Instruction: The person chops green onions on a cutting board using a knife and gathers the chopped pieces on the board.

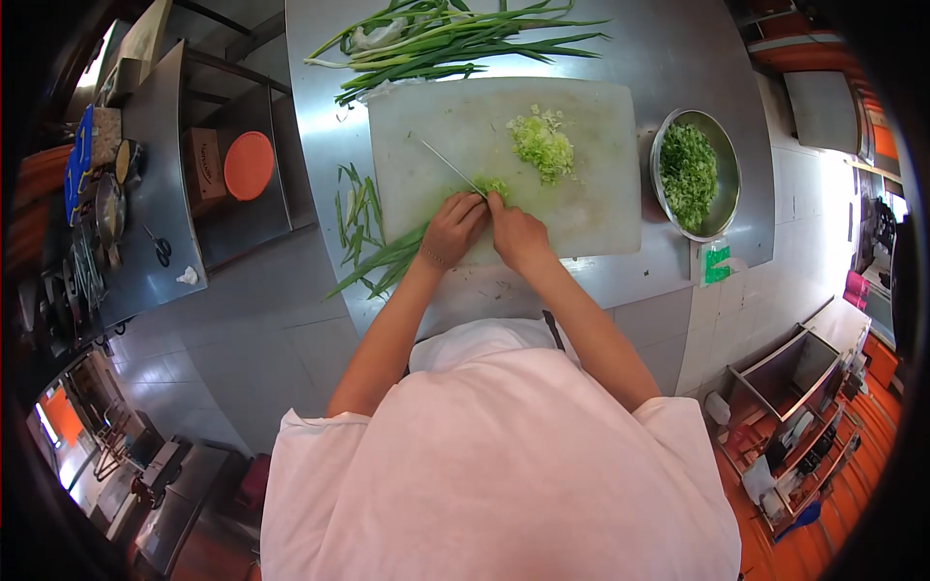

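On the white cutting board point(591, 218), my left hand point(455, 228) is closed round a bunch of green onions point(392, 259), whose leaves trail off the board's left edge. Close against it, my right hand point(518, 232) is wrapped round the handle of a knife point(448, 163); the blade points up and left, and the fingers hide the handle. Small chopped pieces point(492, 184) lie at the blade by my fingertips. A larger pile of pale green chopped onion point(542, 145) sits further back on the board.
Whole green onions point(436, 48) lie behind the board on the metal table point(697, 44). Cut leaves point(358, 208) are at its left. A metal bowl point(728, 184) of chopped greens point(688, 174) stands right, with a green-and-white packet point(715, 263) near the table's edge.
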Demonstrator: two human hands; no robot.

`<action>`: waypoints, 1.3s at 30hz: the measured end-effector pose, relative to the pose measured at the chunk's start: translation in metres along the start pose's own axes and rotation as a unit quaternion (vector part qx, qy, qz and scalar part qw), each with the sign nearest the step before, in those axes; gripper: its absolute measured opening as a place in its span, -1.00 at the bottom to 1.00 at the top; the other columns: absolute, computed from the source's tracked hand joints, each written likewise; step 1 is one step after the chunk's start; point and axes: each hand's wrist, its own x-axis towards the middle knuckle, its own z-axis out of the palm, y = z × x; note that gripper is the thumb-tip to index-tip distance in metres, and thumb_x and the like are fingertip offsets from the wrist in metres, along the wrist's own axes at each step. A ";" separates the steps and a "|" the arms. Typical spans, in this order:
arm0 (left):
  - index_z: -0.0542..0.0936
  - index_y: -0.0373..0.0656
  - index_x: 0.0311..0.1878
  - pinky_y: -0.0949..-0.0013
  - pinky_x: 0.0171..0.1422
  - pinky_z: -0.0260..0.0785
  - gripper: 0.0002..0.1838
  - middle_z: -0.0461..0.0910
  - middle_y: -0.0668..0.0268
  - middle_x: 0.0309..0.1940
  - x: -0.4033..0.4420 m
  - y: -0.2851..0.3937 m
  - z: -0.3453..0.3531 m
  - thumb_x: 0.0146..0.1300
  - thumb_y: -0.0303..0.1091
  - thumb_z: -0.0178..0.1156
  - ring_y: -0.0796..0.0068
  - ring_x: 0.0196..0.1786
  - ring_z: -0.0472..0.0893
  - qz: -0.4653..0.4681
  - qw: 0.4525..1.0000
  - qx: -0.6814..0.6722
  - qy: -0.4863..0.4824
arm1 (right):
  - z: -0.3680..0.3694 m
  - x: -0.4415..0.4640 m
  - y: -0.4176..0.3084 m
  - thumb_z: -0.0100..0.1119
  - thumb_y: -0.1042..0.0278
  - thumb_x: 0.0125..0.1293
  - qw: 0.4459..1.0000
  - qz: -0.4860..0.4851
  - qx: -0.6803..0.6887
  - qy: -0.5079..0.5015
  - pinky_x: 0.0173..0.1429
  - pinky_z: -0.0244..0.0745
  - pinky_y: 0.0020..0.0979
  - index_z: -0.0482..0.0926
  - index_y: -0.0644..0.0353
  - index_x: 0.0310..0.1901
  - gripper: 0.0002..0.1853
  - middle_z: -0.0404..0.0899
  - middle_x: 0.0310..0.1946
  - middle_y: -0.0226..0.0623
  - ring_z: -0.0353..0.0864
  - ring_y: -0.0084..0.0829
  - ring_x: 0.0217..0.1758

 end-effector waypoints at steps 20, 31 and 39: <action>0.66 -0.29 -0.08 0.16 0.17 0.55 -0.71 0.62 0.17 -0.03 0.002 -0.002 -0.002 0.11 -0.54 0.43 0.08 0.07 0.61 0.005 1.000 -0.008 -0.010 | 0.008 0.009 0.003 -0.01 0.46 0.42 1.000 -0.012 -0.001 0.007 -0.09 0.65 0.11 0.30 0.17 0.26 -0.60 0.72 -0.27 0.14 0.76 0.18 -0.18; 0.68 -0.24 -0.10 0.15 0.15 0.54 -0.74 0.64 0.21 -0.06 0.000 0.000 -0.004 0.11 -0.55 0.44 0.08 0.07 0.61 -0.013 1.000 -0.017 -0.009 | -0.004 0.008 -0.005 -0.05 0.44 0.46 1.000 -0.015 0.004 0.007 -0.07 0.64 0.14 0.35 0.17 0.17 -0.72 0.74 -0.28 0.15 0.77 0.20 -0.17; 0.67 -0.28 -0.07 0.15 0.16 0.54 -0.73 0.63 0.21 -0.03 -0.001 -0.003 -0.005 0.13 -0.54 0.42 0.09 0.09 0.60 -0.011 0.999 -0.024 -0.021 | -0.003 -0.012 -0.002 -0.09 0.40 0.48 1.000 0.016 -0.007 0.000 -0.11 0.65 0.11 0.35 0.13 0.16 -0.74 0.73 -0.31 0.10 0.77 0.18 -0.19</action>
